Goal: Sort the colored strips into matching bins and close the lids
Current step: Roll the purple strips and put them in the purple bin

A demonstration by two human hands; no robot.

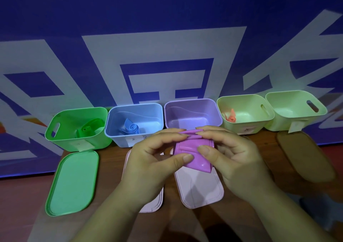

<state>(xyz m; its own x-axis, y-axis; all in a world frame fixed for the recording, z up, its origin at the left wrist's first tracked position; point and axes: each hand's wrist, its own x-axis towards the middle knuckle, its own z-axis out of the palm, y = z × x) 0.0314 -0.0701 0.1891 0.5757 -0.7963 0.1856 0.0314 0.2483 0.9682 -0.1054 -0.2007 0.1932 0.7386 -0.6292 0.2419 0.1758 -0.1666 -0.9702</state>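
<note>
- Up close, the left hand (148,160) and right hand (232,156) both pinch a folded purple strip (193,154), thumbs on its near face, above a pink lid (200,191).
- Leftward, a green lid (72,182) lies flat on the table (111,167).
- Farther back, the purple bin (193,111) stands open just behind the strip, between a blue bin (118,139) and a pale green bin (241,102).

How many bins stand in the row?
5, left to right: green bin, blue bin, purple bin, pale green bin holding an orange strip, and a last pale green bin at the far right. None seems hidden.
</note>
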